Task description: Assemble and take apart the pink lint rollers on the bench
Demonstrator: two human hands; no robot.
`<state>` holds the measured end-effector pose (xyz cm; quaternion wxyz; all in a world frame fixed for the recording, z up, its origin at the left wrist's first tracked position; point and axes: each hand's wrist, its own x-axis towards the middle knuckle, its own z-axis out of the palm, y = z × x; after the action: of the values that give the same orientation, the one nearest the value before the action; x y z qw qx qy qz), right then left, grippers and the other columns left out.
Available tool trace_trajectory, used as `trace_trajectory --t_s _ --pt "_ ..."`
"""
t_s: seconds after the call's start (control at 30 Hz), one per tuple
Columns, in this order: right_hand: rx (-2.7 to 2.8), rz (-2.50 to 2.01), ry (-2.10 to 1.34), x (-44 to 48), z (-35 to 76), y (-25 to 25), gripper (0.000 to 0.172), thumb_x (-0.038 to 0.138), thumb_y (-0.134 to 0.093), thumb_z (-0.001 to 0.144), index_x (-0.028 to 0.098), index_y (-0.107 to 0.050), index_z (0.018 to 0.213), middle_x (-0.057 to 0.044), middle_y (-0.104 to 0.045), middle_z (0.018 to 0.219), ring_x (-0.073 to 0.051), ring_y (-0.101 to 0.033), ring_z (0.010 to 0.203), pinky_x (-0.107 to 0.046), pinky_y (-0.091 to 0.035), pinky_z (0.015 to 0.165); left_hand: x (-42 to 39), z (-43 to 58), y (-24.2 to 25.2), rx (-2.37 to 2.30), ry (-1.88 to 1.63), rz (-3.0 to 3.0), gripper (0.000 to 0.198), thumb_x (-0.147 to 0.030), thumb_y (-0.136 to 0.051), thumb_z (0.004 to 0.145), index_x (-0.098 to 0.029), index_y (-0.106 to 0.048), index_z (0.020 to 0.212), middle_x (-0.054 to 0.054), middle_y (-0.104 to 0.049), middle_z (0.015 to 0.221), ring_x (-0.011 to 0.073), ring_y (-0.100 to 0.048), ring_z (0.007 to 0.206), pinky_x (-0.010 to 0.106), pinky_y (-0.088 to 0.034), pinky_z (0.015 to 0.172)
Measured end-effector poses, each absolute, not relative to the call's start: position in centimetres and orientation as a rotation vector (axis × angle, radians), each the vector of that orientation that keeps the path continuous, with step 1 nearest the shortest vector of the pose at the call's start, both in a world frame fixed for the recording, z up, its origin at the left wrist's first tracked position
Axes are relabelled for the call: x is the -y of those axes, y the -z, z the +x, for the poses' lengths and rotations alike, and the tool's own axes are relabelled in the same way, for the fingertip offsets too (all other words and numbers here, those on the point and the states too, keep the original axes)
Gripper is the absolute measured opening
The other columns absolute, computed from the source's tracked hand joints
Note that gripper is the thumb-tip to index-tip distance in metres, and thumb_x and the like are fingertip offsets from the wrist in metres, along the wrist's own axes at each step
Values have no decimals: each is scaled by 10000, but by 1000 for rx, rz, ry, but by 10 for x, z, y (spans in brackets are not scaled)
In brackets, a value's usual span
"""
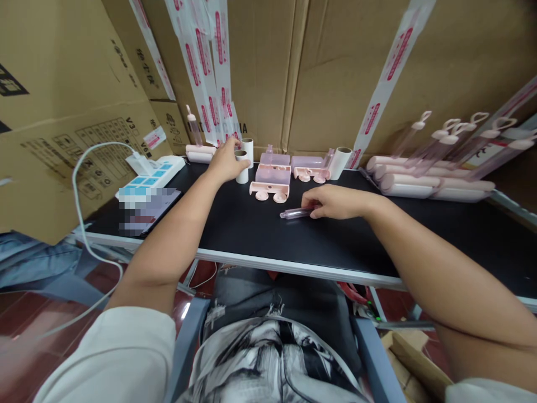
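At the far side of the black table (247,235), left of middle, the left hand (227,160) clamps round the nearer white roll (242,173), upright, seemingly for easy grasping; the right hand (331,201) pinches a clear tube (294,214) by its right end, likely freeing the left tip, pink cases (272,173) hemming it beyond, open room toward the near metal edge (302,267)

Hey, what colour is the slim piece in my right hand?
The slim piece in your right hand looks see-through with a pale purplish tint, in the head view.
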<state>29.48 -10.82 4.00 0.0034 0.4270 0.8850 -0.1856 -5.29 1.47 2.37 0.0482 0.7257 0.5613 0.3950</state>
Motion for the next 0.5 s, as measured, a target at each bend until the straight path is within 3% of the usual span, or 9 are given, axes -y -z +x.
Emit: trace_trajectory --t_s 0.13,0.27,0.37,0.5 --pt "-2805 1309 534 106 297 -39 178 303 -759 878 220 -784 1034 -64 -800 1068 -255 -724 957 -345 -506 845 -25 -61 -13 -1675 -1192 2136 719 -270 -921 689 -269 -651 1355 109 -742 1111 354 -716 1168 540 -567 1079" --pt "-3053 1283 481 105 290 -33 373 485 -702 973 191 -807 1177 -122 -803 1127 -285 -728 1000 -384 -526 911 -25 -64 -21 -1656 -1347 2124 714 -275 -907 740 -278 -629 1398 112 -744 1171 348 -711 1229 532 -562 1108" --pt "-3225 1244 423 107 280 -25 425 495 -693 1000 174 -811 1251 -142 -792 1106 -294 -715 1026 -401 -525 955 -11 -53 -35 -1556 -1517 2116 696 -339 -873 836 -286 -579 1465 98 -740 1190 304 -732 1175 510 -574 1083" --pt "-3212 1212 339 111 270 -20 442 437 -759 971 173 -804 1323 -142 -766 1098 -296 -699 1009 -396 -513 952 22 -21 -44 -1294 -1404 2198 694 -400 -830 905 -248 -537 1515 99 -745 1185 278 -755 1104 471 -595 1001"
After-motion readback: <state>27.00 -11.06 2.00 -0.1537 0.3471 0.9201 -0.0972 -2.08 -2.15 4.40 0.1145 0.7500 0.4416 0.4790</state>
